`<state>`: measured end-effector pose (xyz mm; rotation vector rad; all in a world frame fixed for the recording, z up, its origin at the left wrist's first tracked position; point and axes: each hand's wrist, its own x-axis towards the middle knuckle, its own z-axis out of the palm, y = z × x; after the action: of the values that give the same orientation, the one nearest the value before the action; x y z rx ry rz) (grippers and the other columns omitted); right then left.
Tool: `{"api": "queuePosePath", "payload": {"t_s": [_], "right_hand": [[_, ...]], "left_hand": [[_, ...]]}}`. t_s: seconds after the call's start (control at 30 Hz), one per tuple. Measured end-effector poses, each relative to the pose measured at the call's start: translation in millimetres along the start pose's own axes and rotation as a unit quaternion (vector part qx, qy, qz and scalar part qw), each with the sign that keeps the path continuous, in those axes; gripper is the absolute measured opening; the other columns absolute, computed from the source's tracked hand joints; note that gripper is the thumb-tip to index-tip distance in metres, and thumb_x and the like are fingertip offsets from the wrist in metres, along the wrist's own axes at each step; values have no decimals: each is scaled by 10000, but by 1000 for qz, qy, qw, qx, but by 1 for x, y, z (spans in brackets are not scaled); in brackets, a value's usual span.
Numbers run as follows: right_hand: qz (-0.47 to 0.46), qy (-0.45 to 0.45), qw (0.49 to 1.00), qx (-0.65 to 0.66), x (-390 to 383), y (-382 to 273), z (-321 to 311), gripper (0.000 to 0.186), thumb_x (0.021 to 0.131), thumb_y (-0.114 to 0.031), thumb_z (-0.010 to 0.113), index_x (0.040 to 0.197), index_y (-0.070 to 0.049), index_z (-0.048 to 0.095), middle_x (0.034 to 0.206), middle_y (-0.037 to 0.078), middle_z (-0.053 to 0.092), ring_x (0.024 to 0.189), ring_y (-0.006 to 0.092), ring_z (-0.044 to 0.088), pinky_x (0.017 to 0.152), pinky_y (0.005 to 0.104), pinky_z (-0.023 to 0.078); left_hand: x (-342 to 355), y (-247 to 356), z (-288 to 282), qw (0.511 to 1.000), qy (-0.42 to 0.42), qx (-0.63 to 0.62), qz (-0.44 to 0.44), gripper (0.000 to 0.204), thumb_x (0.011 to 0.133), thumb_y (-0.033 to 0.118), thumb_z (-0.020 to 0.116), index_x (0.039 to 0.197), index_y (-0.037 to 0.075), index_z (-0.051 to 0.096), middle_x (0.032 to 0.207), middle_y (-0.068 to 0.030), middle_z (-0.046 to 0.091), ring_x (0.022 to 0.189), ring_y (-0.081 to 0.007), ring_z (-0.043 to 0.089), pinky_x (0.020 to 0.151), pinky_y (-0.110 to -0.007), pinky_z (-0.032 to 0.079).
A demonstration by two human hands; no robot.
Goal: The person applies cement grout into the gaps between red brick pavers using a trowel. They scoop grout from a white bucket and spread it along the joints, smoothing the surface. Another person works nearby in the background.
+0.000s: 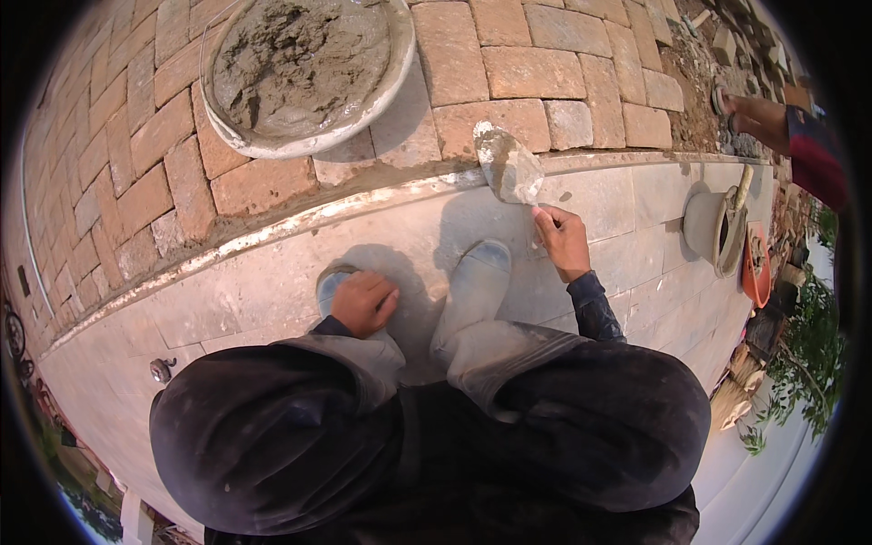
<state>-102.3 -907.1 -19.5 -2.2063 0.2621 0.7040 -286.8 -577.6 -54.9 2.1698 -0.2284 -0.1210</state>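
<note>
My right hand [561,241] is closed around the handle of a trowel [511,168]. Wet mortar smears its pointed blade, which reaches across the joint where the orange brick paving [531,71] meets the pale slabs [599,204]. Over my left boot [334,283] hangs my left hand [363,302], its fingers curled in with no tool showing in them. A round white-rimmed tub [381,118] full of grey-brown mortar [304,68] sits on the bricks ahead, left of the trowel. Along the edge of the bricks runs a whitish mortar strip [272,234].
To the right, a tilted bucket [708,227] with a stick-like handle lies beside an orange container [756,272]. Another person's arm [763,123] enters at the far right, near loose rubble. A small metal object [162,369] lies on the slabs by my left knee.
</note>
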Motion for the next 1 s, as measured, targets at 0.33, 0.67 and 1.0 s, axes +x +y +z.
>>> {"api": "queuePosePath", "payload": {"t_s": [0.33, 0.67, 1.0], "right_hand": [[-43, 13, 999, -29, -7, 6, 28, 390, 1011, -268, 636, 739, 11, 612, 614, -15, 510, 584, 67, 462, 530, 271, 370], [-65, 12, 998, -10, 1, -9, 62, 381, 945, -309, 667, 850, 59, 670, 668, 226, 562, 596, 327, 551, 627, 420, 458], [-145, -38, 984, -91, 10, -38, 80, 362, 965, -315, 659, 925, 42, 701, 710, 215, 613, 633, 301, 575, 629, 398, 460]], "left_hand": [[0, 0, -2, 1000, 1, 2, 2, 62, 845, 106, 700, 829, 71, 650, 769, -96, 588, 717, -312, 591, 635, -429, 464], [0, 0, -3, 1000, -3, 3, 1, 63, 847, 108, 698, 829, 69, 652, 771, -102, 593, 721, -320, 595, 645, -431, 464], [-1, 0, -1, 1000, 8, 1, 4, 69, 843, 112, 700, 824, 69, 650, 767, -104, 597, 713, -325, 595, 634, -438, 461]]}}
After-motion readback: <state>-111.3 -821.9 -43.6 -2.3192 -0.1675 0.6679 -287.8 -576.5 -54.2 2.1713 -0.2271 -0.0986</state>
